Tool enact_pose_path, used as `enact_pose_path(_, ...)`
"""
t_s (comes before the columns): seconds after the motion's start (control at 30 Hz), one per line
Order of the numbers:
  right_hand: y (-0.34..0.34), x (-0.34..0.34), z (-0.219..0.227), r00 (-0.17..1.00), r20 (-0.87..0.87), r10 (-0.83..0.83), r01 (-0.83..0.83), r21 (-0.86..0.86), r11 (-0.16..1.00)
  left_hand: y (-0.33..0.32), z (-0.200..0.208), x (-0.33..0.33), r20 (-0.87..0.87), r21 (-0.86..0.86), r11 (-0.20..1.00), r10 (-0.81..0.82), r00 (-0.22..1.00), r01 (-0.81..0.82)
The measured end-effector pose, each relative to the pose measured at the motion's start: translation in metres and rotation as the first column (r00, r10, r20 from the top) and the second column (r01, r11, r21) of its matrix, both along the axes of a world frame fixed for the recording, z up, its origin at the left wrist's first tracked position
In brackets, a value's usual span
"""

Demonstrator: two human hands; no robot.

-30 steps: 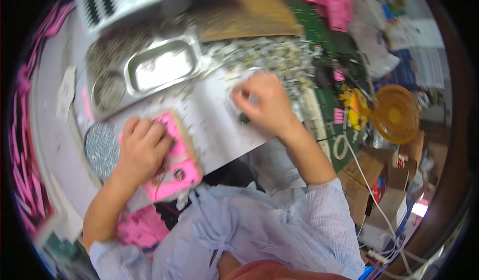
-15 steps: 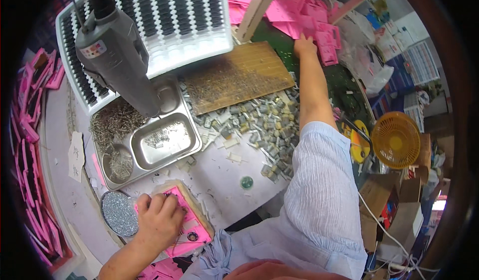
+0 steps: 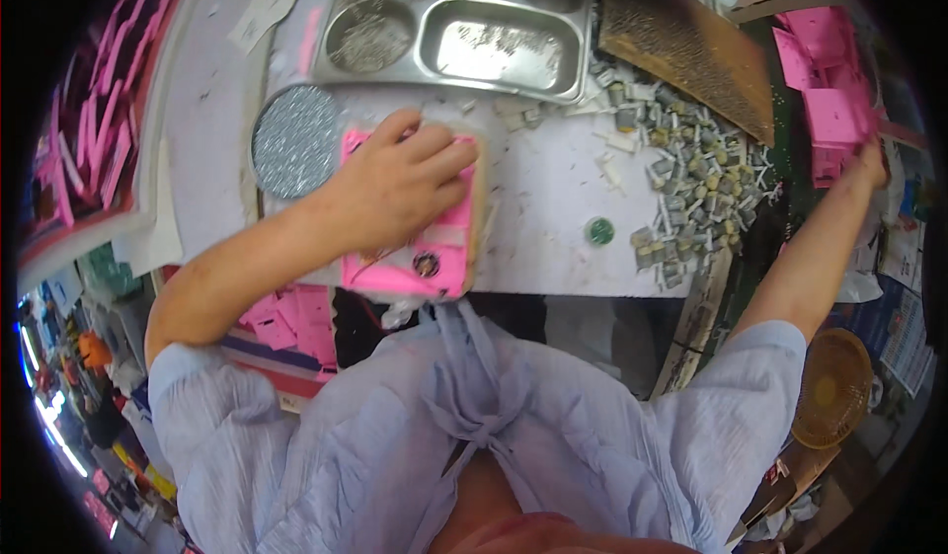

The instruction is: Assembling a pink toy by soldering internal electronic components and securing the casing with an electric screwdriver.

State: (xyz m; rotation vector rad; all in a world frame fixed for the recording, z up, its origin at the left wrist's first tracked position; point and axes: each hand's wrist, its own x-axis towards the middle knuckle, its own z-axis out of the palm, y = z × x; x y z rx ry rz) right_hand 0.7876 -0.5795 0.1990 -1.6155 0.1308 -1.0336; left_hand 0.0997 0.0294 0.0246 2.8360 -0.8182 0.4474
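My left hand (image 3: 407, 184) lies over a pink plastic casing (image 3: 441, 258) at the table's near edge, its fingers curled and closed on the casing. A round dark part (image 3: 426, 264) and thin wires show in the casing near my wrist. Beneath it is a pale block (image 3: 478, 198), of which only the right side shows. At the far right, my right arm stretches out and my right hand (image 3: 869, 166) is against the edge of a heap of pink plastic casings (image 3: 835, 118). Its fingers are blurred and mostly hidden, so their grip cannot be made out.
A round tin of small silvery pieces (image 3: 296, 141) stands left of my left hand. Behind lies a metal compartment tray (image 3: 585, 70) with springs. Small grey motor-like parts (image 3: 706, 174) are strewn beside a wooden board (image 3: 691, 55). More pink casings (image 3: 109, 110) stand at the left.
The view has swung down and toward me, so the grey hanging tool has left it. My left hand stays on the pink casing; my right hand now appears at the heap's right edge.
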Motion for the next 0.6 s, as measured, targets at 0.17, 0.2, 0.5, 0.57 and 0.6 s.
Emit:
enact_pose_path(0.17,0.2,-0.231,-0.055,0.865,0.184,0.466,-0.476,0.011,0.879,0.007,0.01,-0.033,-0.013,-0.128,0.986,0.109,0.994,-0.109)
enact_pose_path(0.2,0.199,-0.284,-0.044,0.737,0.264,0.622,-0.632,-0.053,0.773,0.007,0.007,-0.03,0.025,-0.193,0.978,0.09,0.996,-0.083)
enact_pose_path(0.5,0.363,-0.576,-0.059,0.15,-0.061,0.987,-0.89,0.427,0.162,0.005,0.04,-0.068,-0.291,-0.954,0.11,-0.101,0.951,-0.28)
enact_pose_path(0.57,0.414,-0.585,-0.069,-0.027,-0.069,0.997,-0.824,0.567,0.017,0.015,0.045,-0.082,-0.335,-0.936,0.136,-0.067,0.94,-0.324)
enact_pose_path(0.6,0.435,-0.588,-0.071,-0.018,-0.086,0.996,-0.791,0.61,0.038,0.018,0.05,-0.083,-0.388,-0.921,0.058,-0.032,0.921,-0.386)
